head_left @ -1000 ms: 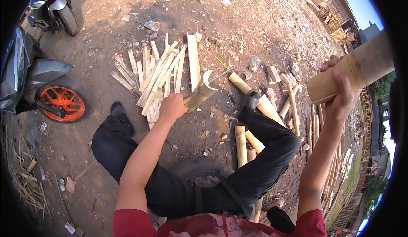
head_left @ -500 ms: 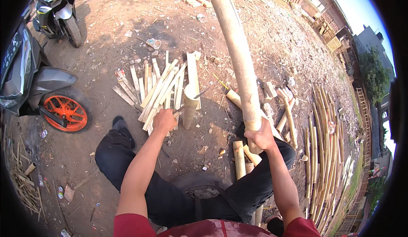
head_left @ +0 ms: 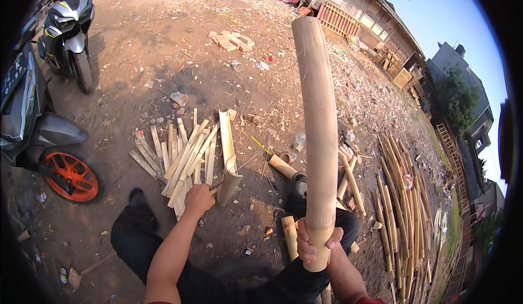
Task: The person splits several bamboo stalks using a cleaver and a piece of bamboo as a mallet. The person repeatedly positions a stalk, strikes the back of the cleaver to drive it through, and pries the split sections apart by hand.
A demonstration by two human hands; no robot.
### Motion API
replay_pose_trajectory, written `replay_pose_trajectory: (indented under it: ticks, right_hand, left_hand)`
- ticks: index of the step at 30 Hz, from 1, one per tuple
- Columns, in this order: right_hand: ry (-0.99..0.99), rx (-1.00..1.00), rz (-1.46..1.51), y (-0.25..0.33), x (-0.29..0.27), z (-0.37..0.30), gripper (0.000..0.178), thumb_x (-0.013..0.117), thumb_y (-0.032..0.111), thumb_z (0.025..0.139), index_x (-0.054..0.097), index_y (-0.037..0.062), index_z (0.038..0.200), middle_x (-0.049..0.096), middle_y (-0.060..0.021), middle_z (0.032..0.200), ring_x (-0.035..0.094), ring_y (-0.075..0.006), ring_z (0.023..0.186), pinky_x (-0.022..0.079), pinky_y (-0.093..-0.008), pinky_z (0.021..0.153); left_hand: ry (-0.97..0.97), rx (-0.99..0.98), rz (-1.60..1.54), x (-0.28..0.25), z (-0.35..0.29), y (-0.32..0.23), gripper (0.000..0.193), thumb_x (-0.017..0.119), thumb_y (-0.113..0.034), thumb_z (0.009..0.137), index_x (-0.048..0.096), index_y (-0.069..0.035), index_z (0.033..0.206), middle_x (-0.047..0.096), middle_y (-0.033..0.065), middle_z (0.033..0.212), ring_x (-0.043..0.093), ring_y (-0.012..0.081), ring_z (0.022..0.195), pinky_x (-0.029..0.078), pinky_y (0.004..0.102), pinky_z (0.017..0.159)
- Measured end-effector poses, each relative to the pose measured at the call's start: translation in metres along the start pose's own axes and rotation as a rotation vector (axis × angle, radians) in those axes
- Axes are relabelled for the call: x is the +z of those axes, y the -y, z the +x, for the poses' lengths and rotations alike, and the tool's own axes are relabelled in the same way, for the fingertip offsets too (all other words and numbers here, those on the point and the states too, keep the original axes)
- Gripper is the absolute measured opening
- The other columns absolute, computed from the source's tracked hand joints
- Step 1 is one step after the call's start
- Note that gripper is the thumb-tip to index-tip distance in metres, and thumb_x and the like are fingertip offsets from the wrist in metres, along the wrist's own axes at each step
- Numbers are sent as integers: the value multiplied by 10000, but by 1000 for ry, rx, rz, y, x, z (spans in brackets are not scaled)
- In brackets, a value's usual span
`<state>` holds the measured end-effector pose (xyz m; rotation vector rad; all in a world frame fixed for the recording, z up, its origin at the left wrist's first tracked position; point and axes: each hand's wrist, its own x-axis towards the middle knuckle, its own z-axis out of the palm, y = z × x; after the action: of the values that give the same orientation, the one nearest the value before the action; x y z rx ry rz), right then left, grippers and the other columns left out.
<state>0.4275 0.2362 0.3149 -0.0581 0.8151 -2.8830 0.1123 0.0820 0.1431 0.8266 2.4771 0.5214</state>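
Observation:
My right hand (head_left: 317, 244) grips the lower end of a thick, pale bamboo pole (head_left: 318, 124), which stands nearly upright in front of me. My left hand (head_left: 199, 199) is closed on what looks like a short tool handle, right beside a split bamboo half (head_left: 230, 181) standing on the dirt. A thin blade seems to run from that hand across the piece, but I cannot tell for sure. I sit on the ground with my legs in black trousers (head_left: 136, 233) spread to either side.
Split bamboo slats (head_left: 182, 159) lie fanned out behind the standing piece. Short bamboo sections (head_left: 348, 181) lie by my right leg, and long poles (head_left: 406, 211) are stacked at the right. Two scooters (head_left: 60, 23), one with an orange wheel (head_left: 70, 176), stand at the left.
My right hand has brought the bamboo pole down from high on my right to upright in front of me. My left hand has stayed at the split piece.

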Motion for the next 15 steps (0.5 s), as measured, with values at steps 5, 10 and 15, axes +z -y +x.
replay_pose_trajectory:
  ticks: [5, 10, 15]
  right_hand:
    - [-738, -396, -942, 71, 61, 48, 660, 708, 172, 621, 510, -38, 1215, 613, -172, 874, 655, -298, 726, 569, -397, 689]
    - [-691, -1046, -1316, 150, 77, 70, 504, 691, 97, 753, 518, -64, 1198, 631, -178, 968, 659, -260, 835, 575, -380, 751]
    - [-845, -813, -1482, 61, -60, 92, 465, 771, 47, 704, 603, -19, 1132, 687, -115, 970, 680, -203, 874, 560, -360, 841]
  left_hand:
    - [-27, -12, 37, -3, -4, 20, 294, 756, -215, 818, 773, -50, 1061, 744, 239, 1032, 736, 422, 979, 599, 511, 868]
    - [8, 16, -1, 8, 5, 10, 294, 778, -242, 821, 773, -47, 1041, 745, 250, 1026, 737, 433, 962, 598, 513, 866]
    - [-2, 22, 37, 10, 9, 17, 277, 754, -224, 835, 768, -40, 1042, 743, 249, 1019, 737, 429, 943, 599, 509, 845]
